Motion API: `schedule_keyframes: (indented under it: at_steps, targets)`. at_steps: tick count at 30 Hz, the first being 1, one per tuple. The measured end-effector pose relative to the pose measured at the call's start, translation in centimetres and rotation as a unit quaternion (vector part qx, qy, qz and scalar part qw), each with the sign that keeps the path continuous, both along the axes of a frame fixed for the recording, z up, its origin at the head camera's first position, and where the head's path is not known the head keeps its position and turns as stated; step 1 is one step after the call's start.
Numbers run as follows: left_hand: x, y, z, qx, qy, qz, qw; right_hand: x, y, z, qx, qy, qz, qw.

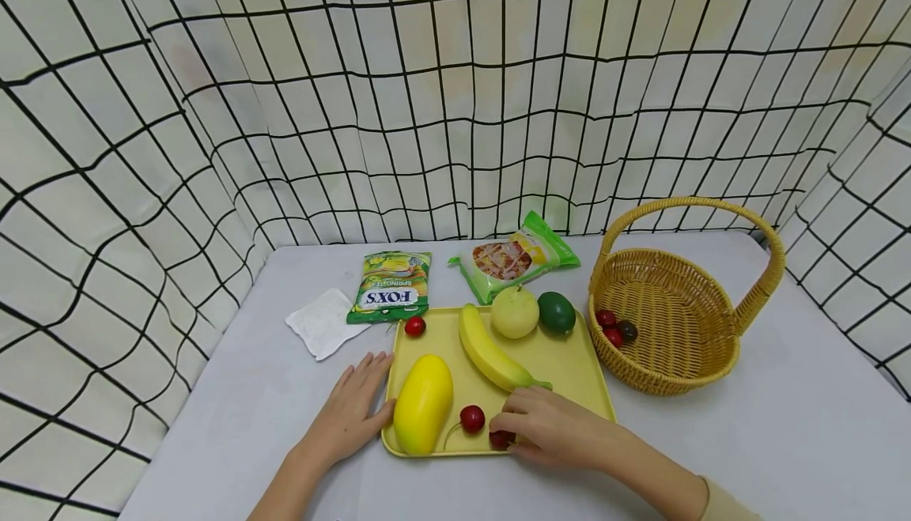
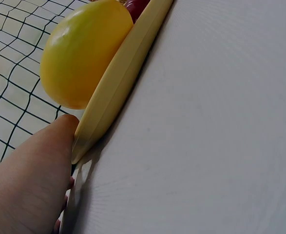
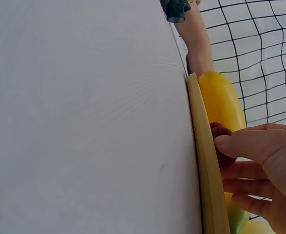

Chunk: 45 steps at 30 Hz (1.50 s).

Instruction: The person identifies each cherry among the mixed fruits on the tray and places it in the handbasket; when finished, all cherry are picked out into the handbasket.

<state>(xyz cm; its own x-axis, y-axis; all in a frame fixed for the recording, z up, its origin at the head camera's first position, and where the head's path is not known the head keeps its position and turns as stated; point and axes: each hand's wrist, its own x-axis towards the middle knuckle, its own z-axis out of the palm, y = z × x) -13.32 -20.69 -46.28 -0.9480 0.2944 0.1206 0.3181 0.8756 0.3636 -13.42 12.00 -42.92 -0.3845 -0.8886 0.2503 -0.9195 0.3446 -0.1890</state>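
Right hand (image 1: 544,428) pinches a dark cherry (image 1: 501,440), thumb on near side, fingers behind. Cherry sits inside the tray (image 1: 572,367), by its near rim, right of a second cherry (image 1: 472,419). Left hand (image 1: 349,412) lies spread, thumb at the tray's left rim beside the mango (image 1: 424,404); looks like steadying. Step in hand, I'd judge: grasping the cherry. Next move calls for a snug pinch and an upward lift, clear of rim and banana (image 1: 491,353).
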Motion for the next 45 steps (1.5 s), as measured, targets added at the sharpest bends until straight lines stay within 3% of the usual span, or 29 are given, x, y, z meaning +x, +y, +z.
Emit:
schedule_keyframes:
  at_steps: [9,24,37,45]
  targets:
    - [0.0,0.0,0.0,0.000,-0.001,0.000,1.0000,0.0,-0.1,0.0,-0.008,-0.025,-0.003,0.9997]
    - [0.0,-0.2,-0.1,0.001,-0.001,0.002,1.0000,-0.2,0.4,1.1,-0.056,0.041,0.001,0.9976]
    - [0.0,-0.1,-0.1,0.009,0.009,0.000,0.9999,-0.6,1.8,2.1,-0.070,0.065,-0.005,0.9954]
    - [0.0,0.0,-0.1,0.007,0.002,0.001,1.0000,-0.8,2.9,3.2,-0.058,0.079,-0.042,0.9943]
